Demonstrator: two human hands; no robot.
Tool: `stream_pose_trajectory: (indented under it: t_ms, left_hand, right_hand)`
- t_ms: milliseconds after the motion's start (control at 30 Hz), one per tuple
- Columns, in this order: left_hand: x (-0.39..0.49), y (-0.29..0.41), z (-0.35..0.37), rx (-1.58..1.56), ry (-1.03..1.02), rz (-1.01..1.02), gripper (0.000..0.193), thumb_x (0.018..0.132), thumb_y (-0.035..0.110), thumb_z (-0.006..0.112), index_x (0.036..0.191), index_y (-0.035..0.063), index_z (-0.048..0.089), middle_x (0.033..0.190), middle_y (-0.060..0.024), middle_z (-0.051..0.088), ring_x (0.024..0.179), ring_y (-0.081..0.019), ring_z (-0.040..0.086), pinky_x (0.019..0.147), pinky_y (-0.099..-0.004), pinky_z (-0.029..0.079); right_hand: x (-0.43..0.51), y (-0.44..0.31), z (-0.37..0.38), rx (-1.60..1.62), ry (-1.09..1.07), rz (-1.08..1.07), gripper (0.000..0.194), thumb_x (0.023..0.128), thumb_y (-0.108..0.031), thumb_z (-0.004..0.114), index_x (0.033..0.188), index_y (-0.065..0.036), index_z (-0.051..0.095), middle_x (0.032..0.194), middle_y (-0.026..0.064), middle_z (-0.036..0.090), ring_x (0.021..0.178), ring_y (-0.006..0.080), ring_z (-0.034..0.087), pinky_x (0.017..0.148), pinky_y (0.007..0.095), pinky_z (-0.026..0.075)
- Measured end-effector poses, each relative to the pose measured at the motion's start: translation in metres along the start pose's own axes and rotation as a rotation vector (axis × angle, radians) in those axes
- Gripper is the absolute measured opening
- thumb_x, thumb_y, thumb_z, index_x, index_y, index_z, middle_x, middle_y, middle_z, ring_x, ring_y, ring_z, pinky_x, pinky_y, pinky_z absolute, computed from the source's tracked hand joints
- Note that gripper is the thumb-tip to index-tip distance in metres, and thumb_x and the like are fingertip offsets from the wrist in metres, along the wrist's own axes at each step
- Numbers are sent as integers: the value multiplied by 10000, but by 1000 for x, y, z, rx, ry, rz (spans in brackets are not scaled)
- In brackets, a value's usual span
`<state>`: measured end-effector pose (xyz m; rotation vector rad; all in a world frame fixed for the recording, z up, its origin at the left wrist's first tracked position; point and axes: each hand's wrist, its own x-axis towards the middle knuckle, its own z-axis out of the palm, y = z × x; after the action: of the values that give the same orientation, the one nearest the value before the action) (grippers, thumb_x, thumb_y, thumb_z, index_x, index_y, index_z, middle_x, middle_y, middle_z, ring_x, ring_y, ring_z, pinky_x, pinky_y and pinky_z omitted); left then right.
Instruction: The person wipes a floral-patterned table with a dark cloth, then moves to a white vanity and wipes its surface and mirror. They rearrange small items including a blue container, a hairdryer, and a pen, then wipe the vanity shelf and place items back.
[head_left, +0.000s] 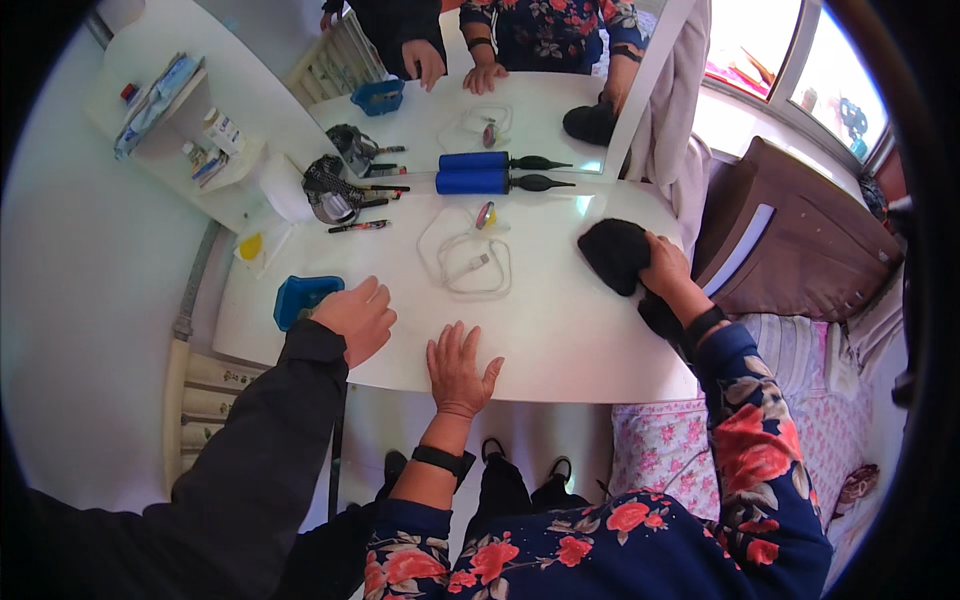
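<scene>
My left hand (460, 373) lies palm down near the front edge of the white table (555, 345), its fingers spread and nothing in it. At the table's right side, my right hand (666, 264) grips a black cloth item (616, 253), whose exact kind I cannot tell; part of it hangs below my wrist. Between and beyond my hands lies a coiled white USB cable (476, 277). A small round object (486, 216) with a red rim stands just behind the cable. A blue hand pump (472, 182) with a black nozzle lies against the mirror.
Another person's hand (358, 319) in a black sleeve is beside a blue plastic box (289, 300) on the left. Pens (360, 226) and a black patterned pouch (324, 180) lie behind it. A mirror (525, 112) borders the back; a brown cabinet (795, 225) stands right.
</scene>
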<state>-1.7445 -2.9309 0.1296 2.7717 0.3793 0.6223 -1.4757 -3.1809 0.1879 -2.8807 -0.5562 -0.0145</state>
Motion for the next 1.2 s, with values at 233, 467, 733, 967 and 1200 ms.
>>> stream_pose_trajectory:
  t_ms: [233,467,733,967,1200]
  left_hand:
    - [2,-1,-5,-85,12,-41,567,755,348,654,1230,92,477,1264,-132,460,1211,-300,390,1027,-511,229]
    - [79,-16,-22,112,-28,-186,467,737,180,650,1187,136,533,1045,-83,559,1018,-266,491,887,-429,309]
    - [132,-30,-21,341,-361,-227,330,799,120,552,1123,167,595,955,-70,567,964,-248,510,823,-408,327]
    - [136,-56,-1,267,-314,-117,223,822,132,491,1005,185,608,940,-80,579,903,-275,562,758,-446,383]
    - [150,-55,-9,374,-345,8,149,810,113,489,853,122,631,929,-96,563,927,-274,524,786,-415,372]
  right_hand:
    - [-54,-67,10,66,-14,-153,481,602,-61,696,1033,-103,488,1027,147,536,948,365,535,789,445,484]
    - [-174,-55,-13,83,-84,-302,576,562,-69,683,1117,-119,538,1182,150,499,1056,343,498,860,407,458]
    - [-108,6,-15,120,73,80,545,579,-65,670,1107,-99,541,1008,143,577,948,359,565,815,430,470]
    - [-69,-58,3,-5,3,86,640,580,-119,744,1163,-112,479,1082,147,546,958,367,554,793,442,491]
    - [-151,-113,13,44,110,-344,471,603,-52,657,1051,-119,527,1070,154,506,974,345,512,795,415,457]
